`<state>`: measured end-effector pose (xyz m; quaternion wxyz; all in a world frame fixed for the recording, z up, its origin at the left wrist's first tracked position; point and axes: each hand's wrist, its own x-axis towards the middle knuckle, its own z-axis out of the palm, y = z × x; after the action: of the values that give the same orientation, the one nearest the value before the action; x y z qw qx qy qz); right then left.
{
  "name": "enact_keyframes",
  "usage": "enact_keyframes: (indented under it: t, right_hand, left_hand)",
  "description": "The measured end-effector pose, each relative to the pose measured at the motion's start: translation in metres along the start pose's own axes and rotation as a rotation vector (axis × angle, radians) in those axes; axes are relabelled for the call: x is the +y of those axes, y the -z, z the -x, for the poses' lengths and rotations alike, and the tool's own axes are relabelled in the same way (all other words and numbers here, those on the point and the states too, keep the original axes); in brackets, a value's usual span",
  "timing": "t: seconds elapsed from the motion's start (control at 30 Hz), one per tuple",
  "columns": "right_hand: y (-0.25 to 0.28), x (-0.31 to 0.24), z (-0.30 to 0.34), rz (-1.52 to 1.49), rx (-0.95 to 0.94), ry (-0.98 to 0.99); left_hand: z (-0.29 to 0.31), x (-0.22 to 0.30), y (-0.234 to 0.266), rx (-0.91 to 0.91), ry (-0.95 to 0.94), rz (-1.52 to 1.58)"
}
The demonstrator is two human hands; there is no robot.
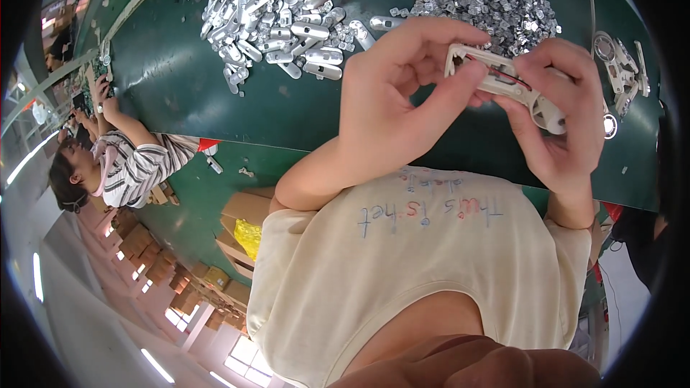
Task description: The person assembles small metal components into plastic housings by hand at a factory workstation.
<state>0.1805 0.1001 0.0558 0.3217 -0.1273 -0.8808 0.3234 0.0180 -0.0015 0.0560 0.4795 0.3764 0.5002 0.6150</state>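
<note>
You've got the white plastic part (503, 82) clamped btwn both grips, left hand (392, 100) & right hand (564, 118), above the green desk (180, 79); looks like wire-fitting step, so next tuck the red wire (514, 77) in gently.

This is looking like a factory assembly hall: heaps of small silvery metal parts (277, 18) are lying on a long dark green desk (180, 79), another seated person in a striped shirt (136, 165) is working alongside, and brown cardboard boxes (154, 262) are standing below.
</note>
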Motion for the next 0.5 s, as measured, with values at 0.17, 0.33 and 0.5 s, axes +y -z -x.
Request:
enact_keyframes:
  t: [0.17,0.33,0.5]
  right_hand:
    - [-0.011,-0.002,-0.001,-0.364,0.172,-0.339]
    - [-0.021,-0.002,0.006,-0.230,0.148,-0.353]
    - [-0.031,0.002,0.001,-0.011,0.195,-0.085]
  left_hand:
    - [0.000,-0.007,-0.008,0.097,-0.024,-0.157]
    - [0.000,-0.027,-0.011,0.188,-0.172,-0.195]
    - [-0.009,-0.040,0.003,0.297,-0.451,-0.533]
